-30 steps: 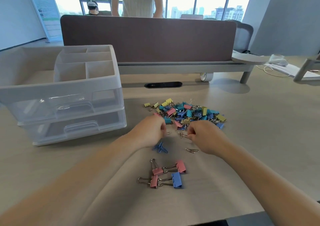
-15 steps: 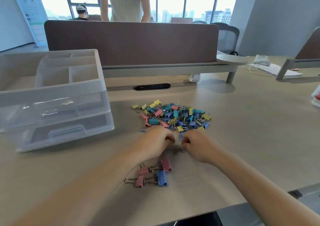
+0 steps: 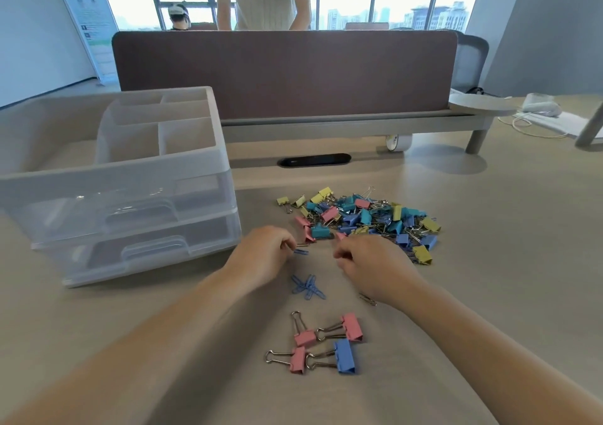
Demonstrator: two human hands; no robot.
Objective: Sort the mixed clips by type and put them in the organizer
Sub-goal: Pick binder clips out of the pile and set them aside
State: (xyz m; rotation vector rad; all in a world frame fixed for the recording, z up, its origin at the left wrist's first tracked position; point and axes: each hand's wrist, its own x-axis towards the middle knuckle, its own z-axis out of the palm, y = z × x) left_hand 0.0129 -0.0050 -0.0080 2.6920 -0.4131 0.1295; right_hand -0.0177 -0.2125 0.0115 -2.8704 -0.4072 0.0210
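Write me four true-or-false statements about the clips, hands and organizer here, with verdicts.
1. The left hand pinches a small blue paper clip. True.
2. The four large binder clips nearest the camera are all pink. False: three are pink, one is blue.
3. Both drawers of the translucent plastic organizer are shut. True.
4. The mixed pile of coloured binder clips lies in the organizer. False: it lies on the beige desk, right of it.

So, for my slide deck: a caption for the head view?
Left hand pinches a blue paper clip near the mixed clip pile, organizer at left.
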